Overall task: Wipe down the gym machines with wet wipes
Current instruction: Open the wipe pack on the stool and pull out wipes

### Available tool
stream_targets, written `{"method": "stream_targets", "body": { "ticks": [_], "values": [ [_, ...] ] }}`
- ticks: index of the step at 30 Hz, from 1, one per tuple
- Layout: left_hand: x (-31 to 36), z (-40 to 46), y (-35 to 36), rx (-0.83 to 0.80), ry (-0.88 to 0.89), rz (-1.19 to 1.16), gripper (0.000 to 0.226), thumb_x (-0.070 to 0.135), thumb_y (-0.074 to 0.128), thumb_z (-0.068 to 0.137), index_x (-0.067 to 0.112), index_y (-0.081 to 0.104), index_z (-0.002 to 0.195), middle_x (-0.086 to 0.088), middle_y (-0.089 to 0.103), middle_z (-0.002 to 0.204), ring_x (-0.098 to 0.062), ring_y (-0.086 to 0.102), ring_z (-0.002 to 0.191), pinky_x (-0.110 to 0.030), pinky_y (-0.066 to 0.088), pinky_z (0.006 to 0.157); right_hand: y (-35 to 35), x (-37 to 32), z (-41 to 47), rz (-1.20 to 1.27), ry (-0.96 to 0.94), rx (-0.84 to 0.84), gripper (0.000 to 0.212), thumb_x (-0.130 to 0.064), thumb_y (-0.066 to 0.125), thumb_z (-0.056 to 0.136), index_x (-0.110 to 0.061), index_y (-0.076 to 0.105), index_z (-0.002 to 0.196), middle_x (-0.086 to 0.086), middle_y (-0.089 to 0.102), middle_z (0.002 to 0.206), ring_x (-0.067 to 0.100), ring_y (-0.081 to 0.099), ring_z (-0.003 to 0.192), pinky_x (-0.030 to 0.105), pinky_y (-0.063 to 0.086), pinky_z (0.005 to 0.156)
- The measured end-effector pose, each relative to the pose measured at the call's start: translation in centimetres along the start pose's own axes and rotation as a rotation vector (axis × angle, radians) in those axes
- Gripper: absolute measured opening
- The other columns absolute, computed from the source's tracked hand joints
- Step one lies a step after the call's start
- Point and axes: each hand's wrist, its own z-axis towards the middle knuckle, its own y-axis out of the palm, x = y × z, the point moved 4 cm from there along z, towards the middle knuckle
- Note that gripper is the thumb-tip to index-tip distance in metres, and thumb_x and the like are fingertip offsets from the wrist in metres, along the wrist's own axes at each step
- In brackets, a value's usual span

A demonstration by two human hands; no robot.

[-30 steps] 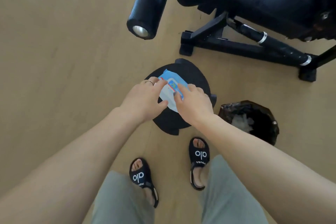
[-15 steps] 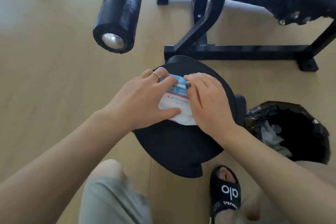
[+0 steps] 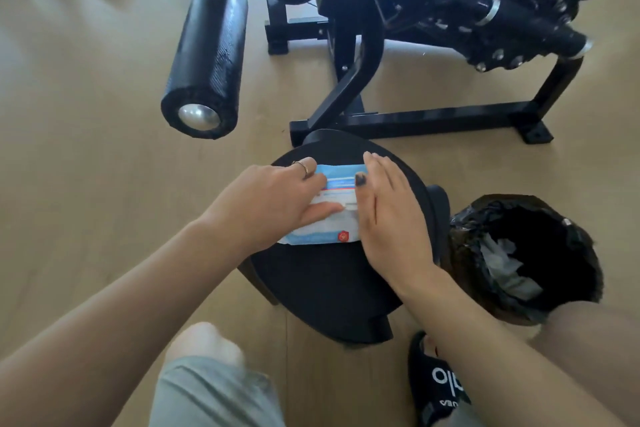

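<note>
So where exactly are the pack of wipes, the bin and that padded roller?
pack of wipes (image 3: 341,189), head view, on its blue and white top face.
bin (image 3: 485,218), head view, on its bag-lined rim.
padded roller (image 3: 211,55), head view, on its black padded side.

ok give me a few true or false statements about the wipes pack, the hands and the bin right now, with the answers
1. The wipes pack lies on the black round stool. True.
2. The left hand is lifted clear of the pack. False: it rests on the pack's left side.
3. The right hand lies flat, fingers straight, over the pack's right side. True.
4. The bin is empty. False: crumpled white wipes lie in it.
5. The bin stands left of the stool. False: it stands to its right.
</note>
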Motion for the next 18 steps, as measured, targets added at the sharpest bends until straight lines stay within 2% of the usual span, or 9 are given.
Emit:
{"method": "stream_targets", "body": {
  "ticks": [1, 2, 4, 6, 9, 11, 13, 15, 18],
  "values": [
    [0.0, 0.0, -0.3, 0.058, 0.001, -0.025, 0.037, 0.043, 0.049, 0.097, 0.025, 0.042, 0.13, -0.002, 0.057, 0.117, -0.016, 0.062, 0.085, -0.028, 0.046, 0.048, -0.1, 0.0, 0.0, 0.041, 0.019, -0.006, 0.084, -0.068, 0.001, 0.099, -0.017, 0.032, 0.159, -0.001, 0.036, 0.162, 0.01, 0.025, 0.151, 0.022, 0.016, 0.122],
    [-0.2, 0.2, -0.3, 0.104, -0.022, -0.039, 0.032, 0.043, 0.055, 0.097, 0.025, 0.047, 0.123, 0.001, 0.059, 0.106, -0.015, 0.061, 0.082, -0.029, 0.05, 0.048, -0.2, 0.1, -0.1, 0.082, 0.038, -0.012, 0.087, -0.072, 0.002, 0.097, -0.019, 0.029, 0.16, -0.002, 0.035, 0.163, 0.009, 0.025, 0.151, 0.021, 0.017, 0.12],
    [-1.0, 0.6, -0.2, 0.162, -0.148, -0.27, 0.032, 0.043, 0.032, 0.105, 0.02, 0.055, 0.108, 0.002, 0.058, 0.097, -0.018, 0.061, 0.081, -0.035, 0.053, 0.058, -0.5, 0.2, -0.1, 0.122, 0.061, -0.024, 0.087, -0.075, 0.01, 0.095, -0.019, 0.024, 0.161, -0.003, 0.034, 0.163, 0.007, 0.028, 0.148, 0.016, 0.02, 0.113],
    [-1.5, 1.1, -0.3, 0.185, -0.291, -0.476, 0.025, 0.037, 0.032, 0.107, 0.019, 0.046, 0.097, 0.0, 0.06, 0.089, -0.02, 0.057, 0.073, -0.033, 0.045, 0.059, -0.6, 0.2, -0.1, 0.106, 0.073, -0.036, 0.088, -0.075, 0.016, 0.094, -0.02, 0.021, 0.162, -0.004, 0.035, 0.161, 0.008, 0.033, 0.145, 0.015, 0.023, 0.106],
    [-2.5, 1.6, -0.5, 0.292, -0.533, -0.627, 0.011, 0.024, 0.044, 0.105, 0.016, 0.038, 0.101, -0.002, 0.054, 0.083, -0.023, 0.051, 0.064, -0.029, 0.034, 0.053, -0.7, 0.1, -0.2, 0.156, 0.099, -0.05, 0.089, -0.08, 0.016, 0.092, -0.021, 0.029, 0.157, -0.004, 0.04, 0.158, 0.01, 0.039, 0.142, 0.019, 0.029, 0.107],
    [-2.6, 1.8, -0.5, 0.337, -0.647, -0.654, 0.014, 0.019, 0.05, 0.101, 0.01, 0.039, 0.105, -0.007, 0.048, 0.091, -0.026, 0.048, 0.07, -0.033, 0.038, 0.06, -1.1, 0.2, -0.2, 0.243, 0.126, -0.02, 0.075, -0.074, 0.025, 0.097, -0.019, 0.044, 0.144, -0.002, 0.048, 0.15, 0.009, 0.048, 0.132, 0.016, 0.036, 0.1],
    [-1.9, 1.9, -1.3, 0.429, -0.58, -0.639, 0.012, 0.012, 0.051, 0.099, 0.013, 0.039, 0.099, -0.005, 0.044, 0.092, -0.024, 0.043, 0.073, -0.033, 0.037, 0.062, -1.6, 0.2, -0.3, 0.263, 0.103, 0.062, 0.046, -0.052, 0.034, 0.106, -0.015, 0.057, 0.118, 0.0, 0.053, 0.144, 0.0, 0.048, 0.121, 0.006, 0.035, 0.092],
    [-0.4, 2.2, -1.8, 0.394, -0.322, -0.577, 0.018, 0.013, 0.054, 0.095, 0.02, 0.038, 0.092, 0.005, 0.043, 0.091, -0.017, 0.042, 0.073, -0.027, 0.035, 0.06, -2.1, 0.2, -0.5, 0.234, 0.04, 0.162, 0.033, -0.031, 0.04, 0.11, -0.011, 0.062, 0.099, 0.001, 0.059, 0.135, -0.004, 0.048, 0.115, 0.002, 0.033, 0.093],
    [0.6, 2.4, -0.6, 0.158, -0.147, -0.637, 0.013, 0.028, 0.059, 0.094, 0.031, 0.047, 0.098, 0.011, 0.046, 0.104, -0.012, 0.05, 0.09, -0.023, 0.042, 0.071, -2.6, 0.8, -0.9, 0.306, 0.037, 0.229, 0.034, -0.028, 0.039, 0.106, -0.009, 0.068, 0.104, -0.005, 0.062, 0.12, -0.001, 0.055, 0.109, 0.008, 0.04, 0.094]
  ]
}}
